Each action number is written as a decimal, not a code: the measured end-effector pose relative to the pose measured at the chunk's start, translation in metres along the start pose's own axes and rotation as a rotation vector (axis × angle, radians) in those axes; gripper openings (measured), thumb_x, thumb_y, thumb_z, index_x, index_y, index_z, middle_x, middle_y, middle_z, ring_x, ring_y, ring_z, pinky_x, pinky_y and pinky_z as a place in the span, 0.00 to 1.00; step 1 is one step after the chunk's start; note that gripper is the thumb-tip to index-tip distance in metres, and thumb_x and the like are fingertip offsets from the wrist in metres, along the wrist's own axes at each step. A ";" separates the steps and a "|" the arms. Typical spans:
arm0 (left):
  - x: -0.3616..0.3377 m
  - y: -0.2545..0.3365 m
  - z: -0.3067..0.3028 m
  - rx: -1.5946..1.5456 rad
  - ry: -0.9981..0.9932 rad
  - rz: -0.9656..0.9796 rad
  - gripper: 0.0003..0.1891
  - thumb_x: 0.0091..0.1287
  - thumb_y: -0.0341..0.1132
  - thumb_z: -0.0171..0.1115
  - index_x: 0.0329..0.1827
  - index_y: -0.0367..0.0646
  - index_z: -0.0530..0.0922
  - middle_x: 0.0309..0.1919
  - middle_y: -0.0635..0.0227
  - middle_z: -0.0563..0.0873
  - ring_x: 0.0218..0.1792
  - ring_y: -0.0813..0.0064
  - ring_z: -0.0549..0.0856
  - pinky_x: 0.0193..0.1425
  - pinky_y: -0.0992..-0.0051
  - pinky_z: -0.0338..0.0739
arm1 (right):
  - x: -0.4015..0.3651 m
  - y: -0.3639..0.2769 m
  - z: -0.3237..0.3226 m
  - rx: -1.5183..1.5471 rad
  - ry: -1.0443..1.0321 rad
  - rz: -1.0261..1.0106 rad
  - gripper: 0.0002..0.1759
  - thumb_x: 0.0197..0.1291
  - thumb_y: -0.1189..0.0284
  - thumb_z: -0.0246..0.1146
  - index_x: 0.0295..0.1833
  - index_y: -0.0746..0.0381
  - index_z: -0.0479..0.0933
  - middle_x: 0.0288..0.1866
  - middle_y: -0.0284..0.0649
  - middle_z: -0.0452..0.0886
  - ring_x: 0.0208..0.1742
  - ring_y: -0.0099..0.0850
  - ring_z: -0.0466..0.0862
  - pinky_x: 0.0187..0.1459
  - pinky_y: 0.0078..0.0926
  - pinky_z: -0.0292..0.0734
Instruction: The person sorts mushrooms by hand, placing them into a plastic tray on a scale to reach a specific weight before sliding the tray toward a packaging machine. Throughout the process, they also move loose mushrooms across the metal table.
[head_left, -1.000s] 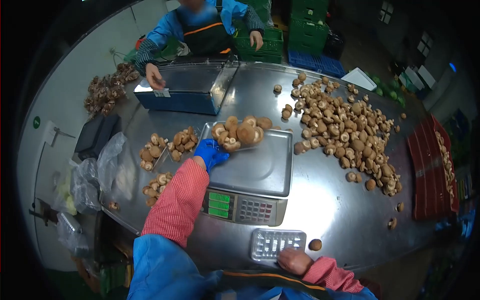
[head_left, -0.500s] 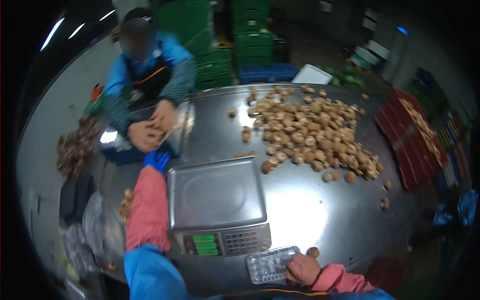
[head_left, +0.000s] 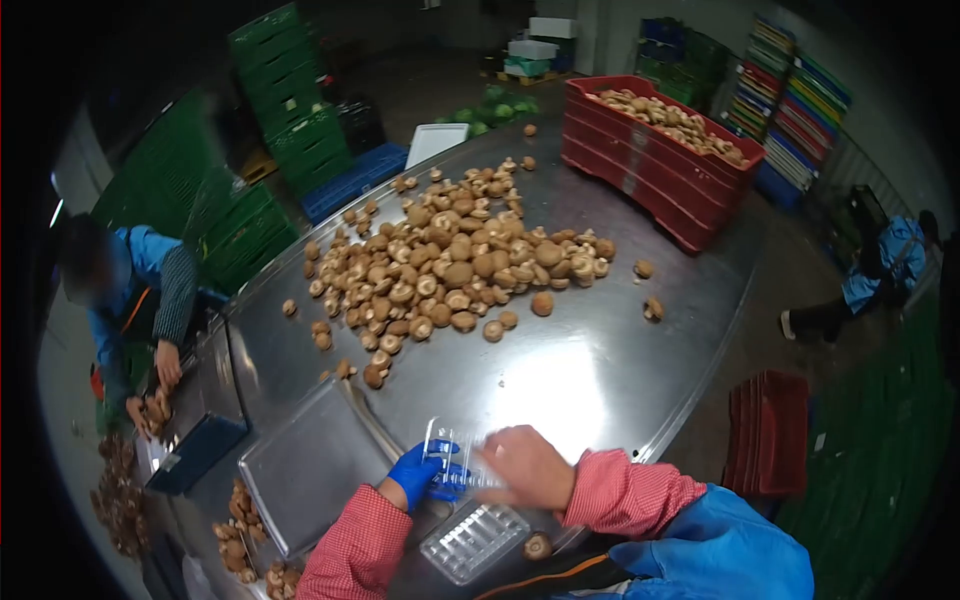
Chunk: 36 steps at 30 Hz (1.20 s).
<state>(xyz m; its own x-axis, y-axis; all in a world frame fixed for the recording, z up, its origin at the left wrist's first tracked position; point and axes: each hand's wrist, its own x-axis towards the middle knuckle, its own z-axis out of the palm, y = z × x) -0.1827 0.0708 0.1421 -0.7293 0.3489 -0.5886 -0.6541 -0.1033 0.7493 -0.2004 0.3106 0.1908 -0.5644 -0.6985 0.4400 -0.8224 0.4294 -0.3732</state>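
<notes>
My left hand [head_left: 420,474], in a blue glove, grips a clear plastic tray [head_left: 462,452] tilted up over the table's near side; blue fingers show through it. Bare and smeared by motion, my right hand [head_left: 530,468] is at the tray's right edge; I cannot tell whether its fingers grip it. Just below lies a second clear ribbed tray [head_left: 474,541], with a single mushroom [head_left: 537,545] beside it. To the left of my gloved hand is the scale's metal plate [head_left: 312,465].
A large mushroom pile [head_left: 450,260] spreads over the metal table [head_left: 640,350]. A red crate [head_left: 650,150] of mushrooms stands at the far right edge. On the left, a co-worker [head_left: 140,290] handles mushrooms by a blue box [head_left: 205,455]. Another person [head_left: 885,265] is at far right.
The view has swung right. My left hand has come back from near the co-worker and now holds a clear tray. My right hand has left the tray on the table and risen to the held one.
</notes>
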 end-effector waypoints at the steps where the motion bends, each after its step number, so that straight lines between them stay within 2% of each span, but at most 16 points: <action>1: 0.007 0.007 0.014 0.018 -0.052 0.037 0.17 0.72 0.36 0.52 0.62 0.43 0.68 0.46 0.52 0.83 0.43 0.61 0.86 0.47 0.64 0.83 | 0.000 0.017 -0.014 -0.082 0.009 0.140 0.32 0.47 0.54 0.70 0.50 0.64 0.71 0.34 0.43 0.74 0.37 0.40 0.76 0.41 0.36 0.72; 3: 0.032 0.020 0.044 0.070 -0.177 0.081 0.17 0.73 0.36 0.50 0.63 0.43 0.68 0.47 0.55 0.83 0.44 0.65 0.85 0.48 0.65 0.82 | -0.013 0.057 -0.033 -0.049 -0.086 0.387 0.45 0.46 0.50 0.70 0.64 0.66 0.66 0.39 0.46 0.74 0.39 0.42 0.76 0.44 0.39 0.72; 4: 0.048 0.026 0.060 0.109 -0.175 0.092 0.17 0.74 0.36 0.50 0.63 0.44 0.68 0.47 0.56 0.83 0.45 0.65 0.84 0.48 0.66 0.82 | -0.029 0.086 -0.022 0.216 -0.147 0.462 0.37 0.51 0.54 0.69 0.61 0.65 0.68 0.39 0.47 0.77 0.40 0.37 0.80 0.44 0.35 0.75; 6: 0.083 0.038 0.084 0.190 -0.171 0.121 0.17 0.74 0.36 0.49 0.64 0.44 0.68 0.48 0.58 0.83 0.46 0.67 0.84 0.49 0.67 0.81 | -0.036 0.133 -0.041 0.869 -0.564 0.792 0.28 0.58 0.59 0.65 0.59 0.64 0.71 0.37 0.43 0.81 0.37 0.30 0.82 0.42 0.30 0.77; 7: 0.101 0.046 0.087 0.163 -0.180 0.110 0.24 0.70 0.38 0.57 0.67 0.44 0.65 0.49 0.65 0.82 0.48 0.70 0.82 0.52 0.69 0.79 | -0.056 0.163 -0.036 0.806 -0.385 0.733 0.18 0.63 0.65 0.59 0.56 0.63 0.74 0.31 0.38 0.80 0.33 0.25 0.80 0.36 0.25 0.77; 9: 0.159 0.040 0.063 0.256 0.037 0.195 0.27 0.66 0.37 0.63 0.67 0.44 0.65 0.51 0.61 0.81 0.48 0.68 0.83 0.52 0.70 0.79 | -0.087 0.233 -0.057 0.821 0.069 0.909 0.14 0.65 0.70 0.53 0.53 0.63 0.75 0.31 0.38 0.79 0.32 0.25 0.80 0.32 0.23 0.77; 10: 0.189 0.037 0.047 0.297 0.149 0.233 0.29 0.64 0.36 0.66 0.67 0.44 0.65 0.51 0.59 0.81 0.48 0.68 0.83 0.52 0.71 0.79 | -0.089 0.252 -0.095 0.571 0.188 1.075 0.14 0.66 0.70 0.53 0.53 0.63 0.75 0.32 0.38 0.79 0.32 0.25 0.79 0.32 0.24 0.77; 11: 0.213 0.038 0.030 0.380 0.251 0.283 0.35 0.59 0.37 0.70 0.68 0.44 0.63 0.54 0.57 0.79 0.51 0.65 0.82 0.54 0.69 0.77 | -0.117 0.307 -0.099 0.505 0.467 1.144 0.14 0.66 0.71 0.52 0.53 0.64 0.74 0.32 0.41 0.79 0.31 0.30 0.80 0.32 0.29 0.78; 13: 0.240 0.041 0.007 0.517 0.427 0.346 0.44 0.52 0.38 0.76 0.70 0.43 0.60 0.59 0.52 0.75 0.57 0.61 0.79 0.59 0.66 0.75 | -0.165 0.391 -0.132 -0.051 0.709 1.106 0.14 0.68 0.67 0.51 0.52 0.65 0.73 0.37 0.54 0.81 0.36 0.50 0.82 0.41 0.44 0.76; 15: 0.262 0.050 -0.001 0.620 0.571 0.381 0.49 0.48 0.40 0.78 0.72 0.42 0.58 0.62 0.49 0.73 0.61 0.58 0.75 0.63 0.63 0.72 | -0.163 0.403 -0.174 -0.396 0.537 1.291 0.14 0.67 0.66 0.50 0.51 0.63 0.72 0.38 0.57 0.81 0.40 0.55 0.81 0.43 0.47 0.75; 19: 0.330 0.032 -0.020 0.666 0.541 0.647 0.56 0.42 0.43 0.81 0.74 0.42 0.54 0.63 0.49 0.71 0.63 0.58 0.73 0.68 0.63 0.67 | -0.170 0.481 -0.135 -0.297 0.370 1.103 0.12 0.65 0.68 0.51 0.49 0.62 0.74 0.39 0.55 0.82 0.41 0.53 0.82 0.43 0.47 0.75; 21: 0.306 0.066 0.028 0.780 0.587 0.487 0.59 0.40 0.42 0.82 0.74 0.42 0.52 0.63 0.49 0.71 0.63 0.58 0.73 0.68 0.63 0.67 | -0.145 0.491 -0.103 -0.076 0.320 0.952 0.12 0.65 0.70 0.52 0.49 0.61 0.75 0.36 0.51 0.83 0.36 0.47 0.84 0.41 0.42 0.77; 25: 0.311 0.095 0.078 0.742 0.514 0.447 0.67 0.34 0.43 0.84 0.76 0.42 0.46 0.65 0.47 0.66 0.66 0.56 0.69 0.69 0.63 0.66 | -0.072 0.455 -0.054 0.274 0.274 1.042 0.14 0.67 0.71 0.51 0.55 0.60 0.74 0.29 0.42 0.81 0.26 0.33 0.81 0.33 0.32 0.76; 28: 0.348 0.076 0.073 0.864 0.578 0.606 0.71 0.32 0.39 0.85 0.77 0.47 0.40 0.67 0.46 0.62 0.67 0.56 0.67 0.69 0.64 0.66 | -0.041 0.424 -0.032 0.413 0.123 0.995 0.14 0.68 0.70 0.50 0.56 0.60 0.74 0.26 0.40 0.79 0.25 0.30 0.80 0.30 0.30 0.76; 30: 0.340 0.087 0.092 0.747 0.562 0.456 0.73 0.32 0.39 0.85 0.77 0.48 0.36 0.70 0.47 0.57 0.69 0.55 0.64 0.71 0.64 0.64 | -0.026 0.402 -0.013 0.502 0.107 0.976 0.15 0.69 0.71 0.49 0.56 0.60 0.73 0.24 0.39 0.77 0.22 0.29 0.78 0.28 0.29 0.76; 36: 0.325 0.057 0.104 0.556 0.420 0.469 0.68 0.40 0.38 0.82 0.77 0.48 0.35 0.67 0.48 0.63 0.68 0.57 0.67 0.70 0.66 0.65 | -0.022 0.340 0.041 1.018 0.282 1.066 0.13 0.71 0.67 0.45 0.51 0.63 0.69 0.24 0.37 0.72 0.17 0.26 0.75 0.16 0.23 0.72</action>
<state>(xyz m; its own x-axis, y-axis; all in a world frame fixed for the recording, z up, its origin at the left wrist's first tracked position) -0.4364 0.2750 0.0245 -0.9871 -0.0027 -0.1604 -0.1506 0.3610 0.9203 -0.4645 0.4484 0.0211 -0.9425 -0.1420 -0.3026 0.3060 -0.0021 -0.9520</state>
